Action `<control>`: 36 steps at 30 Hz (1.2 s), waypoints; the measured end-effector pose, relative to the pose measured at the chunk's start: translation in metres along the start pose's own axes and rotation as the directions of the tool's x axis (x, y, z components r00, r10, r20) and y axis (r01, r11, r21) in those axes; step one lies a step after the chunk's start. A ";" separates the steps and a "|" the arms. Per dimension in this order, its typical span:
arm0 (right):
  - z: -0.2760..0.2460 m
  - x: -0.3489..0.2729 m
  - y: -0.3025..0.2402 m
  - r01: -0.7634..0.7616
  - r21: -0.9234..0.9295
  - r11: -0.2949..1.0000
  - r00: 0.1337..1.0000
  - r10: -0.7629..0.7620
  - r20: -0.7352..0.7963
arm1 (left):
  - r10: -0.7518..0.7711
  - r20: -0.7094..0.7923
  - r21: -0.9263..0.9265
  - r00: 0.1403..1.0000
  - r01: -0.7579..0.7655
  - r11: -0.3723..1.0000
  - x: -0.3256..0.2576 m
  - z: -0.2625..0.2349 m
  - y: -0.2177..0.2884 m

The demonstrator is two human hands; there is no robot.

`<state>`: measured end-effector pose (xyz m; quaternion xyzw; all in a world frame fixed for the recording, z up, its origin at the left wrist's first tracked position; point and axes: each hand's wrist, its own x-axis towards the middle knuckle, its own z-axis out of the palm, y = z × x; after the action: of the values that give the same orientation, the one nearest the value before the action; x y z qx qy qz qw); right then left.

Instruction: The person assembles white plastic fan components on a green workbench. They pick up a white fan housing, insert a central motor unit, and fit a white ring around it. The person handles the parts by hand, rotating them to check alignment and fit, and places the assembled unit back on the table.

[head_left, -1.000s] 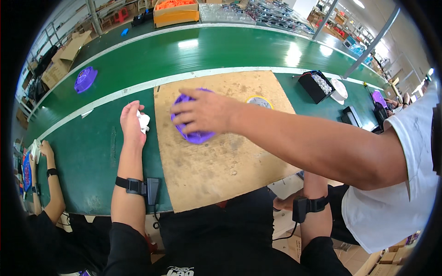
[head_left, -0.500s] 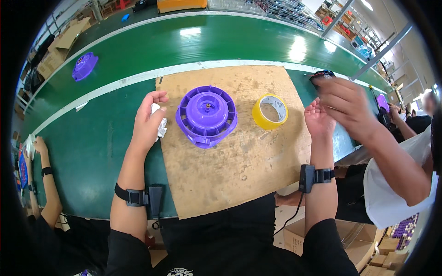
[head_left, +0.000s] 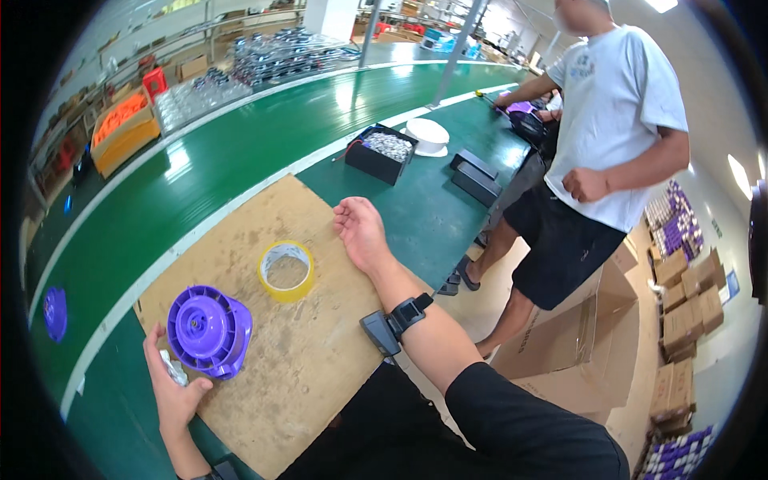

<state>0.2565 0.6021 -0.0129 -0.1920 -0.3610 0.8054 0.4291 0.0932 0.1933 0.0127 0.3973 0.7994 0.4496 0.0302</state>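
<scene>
A round purple plastic part (head_left: 210, 330) lies on the brown board (head_left: 320, 376). My left hand (head_left: 172, 388) rests at its lower left edge, thumb touching the rim, with a small white piece (head_left: 170, 368) held against the palm. My right hand (head_left: 360, 228) lies on the board's far right edge, palm up, fingers loosely apart and holding nothing. A roll of yellow tape (head_left: 286, 270) sits flat between the purple part and my right hand.
A person in a white shirt and black shorts (head_left: 596, 152) stands at the right by the green conveyor (head_left: 240, 152). A black box of small parts (head_left: 382, 152), a white dish (head_left: 428, 134) and black trays (head_left: 476, 172) lie beyond the board. Cardboard boxes (head_left: 592, 336) stand on the floor.
The view has swung to the right. The other person's arm has left the board and that person stands back. My right hand now lies open on the board; my left stays at the purple part.
</scene>
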 end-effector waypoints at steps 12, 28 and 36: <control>0.008 -0.002 0.006 0.015 -0.023 1.000 0.999 -0.014 0.034 | -0.004 0.011 -0.051 1.000 0.005 0.999 -0.002 0.000 0.011; -0.003 -0.004 -0.002 0.053 -0.224 0.973 0.992 -0.026 0.122 | 0.006 -0.007 0.028 1.000 -0.006 1.000 0.000 -0.004 0.019; -0.002 -0.002 -0.003 0.066 -0.243 0.968 0.992 -0.037 0.120 | 0.018 0.006 -0.002 1.000 -0.018 1.000 0.002 -0.002 0.014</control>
<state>0.2605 0.6026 -0.0122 -0.1877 -0.4871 0.7527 0.4011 0.0996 0.1976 0.0251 0.4057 0.7954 0.4494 0.0290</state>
